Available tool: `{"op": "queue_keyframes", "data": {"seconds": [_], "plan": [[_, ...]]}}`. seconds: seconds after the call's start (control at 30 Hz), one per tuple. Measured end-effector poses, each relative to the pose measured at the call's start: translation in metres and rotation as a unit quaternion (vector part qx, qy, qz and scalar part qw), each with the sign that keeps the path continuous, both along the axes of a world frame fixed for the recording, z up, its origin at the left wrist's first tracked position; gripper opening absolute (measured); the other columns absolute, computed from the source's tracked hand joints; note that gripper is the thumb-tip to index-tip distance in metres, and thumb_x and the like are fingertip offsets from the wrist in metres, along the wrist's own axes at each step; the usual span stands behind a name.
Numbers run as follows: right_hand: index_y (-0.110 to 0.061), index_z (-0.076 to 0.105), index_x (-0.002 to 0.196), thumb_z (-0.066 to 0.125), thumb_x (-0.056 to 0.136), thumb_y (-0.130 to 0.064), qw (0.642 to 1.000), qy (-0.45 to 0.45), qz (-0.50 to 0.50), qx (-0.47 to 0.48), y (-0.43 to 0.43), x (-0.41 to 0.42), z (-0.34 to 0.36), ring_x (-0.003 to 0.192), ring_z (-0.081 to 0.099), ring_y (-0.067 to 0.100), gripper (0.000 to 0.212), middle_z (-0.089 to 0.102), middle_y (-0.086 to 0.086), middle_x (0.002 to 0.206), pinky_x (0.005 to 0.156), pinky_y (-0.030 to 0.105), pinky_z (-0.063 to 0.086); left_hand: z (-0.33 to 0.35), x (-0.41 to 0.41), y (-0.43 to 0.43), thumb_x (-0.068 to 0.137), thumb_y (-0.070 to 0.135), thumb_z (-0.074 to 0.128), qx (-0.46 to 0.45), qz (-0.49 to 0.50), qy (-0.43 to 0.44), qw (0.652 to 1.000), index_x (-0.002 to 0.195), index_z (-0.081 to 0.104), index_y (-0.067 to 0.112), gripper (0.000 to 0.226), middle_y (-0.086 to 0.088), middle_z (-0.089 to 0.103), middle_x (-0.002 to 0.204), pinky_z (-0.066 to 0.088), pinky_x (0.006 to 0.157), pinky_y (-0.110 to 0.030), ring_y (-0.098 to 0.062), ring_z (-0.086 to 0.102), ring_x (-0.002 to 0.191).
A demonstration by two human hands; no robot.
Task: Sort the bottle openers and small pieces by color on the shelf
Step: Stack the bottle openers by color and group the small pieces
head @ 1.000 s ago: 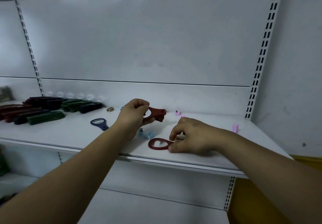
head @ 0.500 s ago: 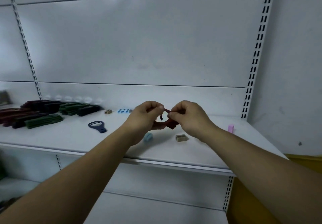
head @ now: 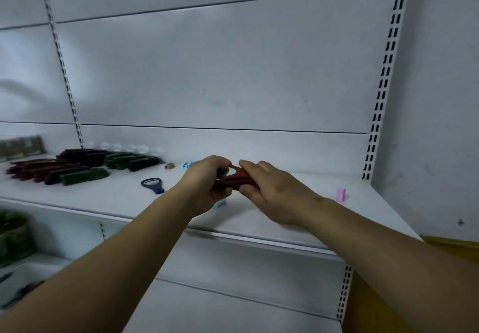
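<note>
- Nearest to us, our two bare forearms reach up over the front edge of the white shelf [head: 272,231] and meet above its middle.
- Our left hand [head: 204,185] is curled closed around the left end of the red bottle openers [head: 237,178], fingers on top and thumb beneath.
- Our right hand [head: 272,190] pinches the right end of the same red pieces, fingers bent over them; they sit between both hands, lifted off the shelf surface. We cannot tell exactly how many red pieces are stacked there.
- Just under our left hand, a light blue small piece [head: 220,203] lies on the shelf, partly hidden.
- To the right, well apart from the hands, a pink small piece [head: 340,194] stands upright.
- To the left, a dark blue bottle opener [head: 153,184] lies flat, alone.
- Farther back, a tan small piece [head: 169,166] and blue small pieces [head: 187,165] sit near the rear panel.
- At the far left, sorted piles lie side by side: dark red openers [head: 33,168], green openers [head: 84,176] and dark ones [head: 143,163].
</note>
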State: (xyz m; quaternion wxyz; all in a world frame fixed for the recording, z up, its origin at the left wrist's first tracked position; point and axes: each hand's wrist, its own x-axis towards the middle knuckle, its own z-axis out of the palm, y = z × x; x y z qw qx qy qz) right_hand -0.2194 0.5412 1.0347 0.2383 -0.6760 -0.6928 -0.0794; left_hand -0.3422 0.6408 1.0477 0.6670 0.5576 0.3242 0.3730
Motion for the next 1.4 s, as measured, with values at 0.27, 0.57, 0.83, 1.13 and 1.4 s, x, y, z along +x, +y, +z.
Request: {"op": "queue_keyframes", "data": {"seconds": [0.27, 0.57, 0.83, 1.13, 1.4], "plan": [[-0.027, 0.031, 0.145, 0.048, 0.096, -0.041, 0.998, 0.014, 0.061, -0.014, 0.016, -0.026, 0.003, 0.101, 0.045, 0.011, 0.053, 0.04, -0.011, 0.109, 0.085, 0.023, 0.035, 0.0, -0.04, 0.002, 0.096, 0.008, 0.044, 0.043, 0.028, 0.009, 0.999, 0.093, 0.06, 0.01, 0.017, -0.009, 0.051, 0.082, 0.047, 0.045, -0.022, -0.019, 0.053, 0.069], [-0.025, 0.032, 0.144, 0.045, 0.099, -0.034, 0.997, -0.002, 0.062, -0.036, 0.085, -0.121, 0.0, 0.115, 0.049, 0.019, 0.047, 0.051, -0.001, 0.127, 0.095, 0.032, 0.039, -0.003, -0.145, 0.061, 0.099, 0.006, 0.042, 0.029, 0.02, -0.012, 0.999, 0.097, 0.057, 0.005, 0.015, -0.01, 0.048, 0.083, 0.051, 0.046, -0.022, -0.025, 0.057, 0.07], [-0.018, 0.046, 0.129, 0.044, 0.099, -0.028, 0.999, 0.034, 0.012, -0.014, 0.164, -0.216, -0.006, 0.098, 0.052, 0.022, 0.031, 0.057, 0.005, 0.116, 0.084, 0.035, 0.043, -0.013, -0.26, 0.146, 0.098, 0.022, 0.05, 0.16, 0.097, 0.119, 0.975, 0.106, 0.058, 0.009, 0.017, -0.01, 0.062, 0.102, 0.056, 0.076, -0.037, -0.027, 0.064, 0.084], [-0.012, 0.051, 0.119, 0.043, 0.1, -0.029, 0.997, 0.054, -0.047, -0.025, 0.235, -0.244, -0.007, 0.095, 0.055, 0.028, 0.026, 0.06, 0.011, 0.111, 0.079, 0.036, 0.046, -0.053, -0.344, 0.263, 0.095, 0.05, 0.041, 0.423, 0.17, 0.461, 0.761, 0.132, 0.049, 0.017, 0.05, -0.006, 0.048, 0.137, 0.04, 0.099, -0.039, -0.024, 0.047, 0.121], [-0.01, 0.053, 0.115, 0.044, 0.099, -0.029, 0.998, 0.059, -0.009, -0.019, 0.296, -0.262, -0.008, 0.094, 0.055, 0.026, 0.026, 0.06, 0.009, 0.108, 0.081, 0.035, 0.046, -0.076, -0.373, 0.325, 0.08, 0.072, 0.01, 0.454, 0.175, 0.523, 0.7, 0.136, 0.046, 0.021, 0.084, -0.003, 0.045, 0.142, 0.022, 0.114, -0.047, -0.022, 0.038, 0.132]]}}
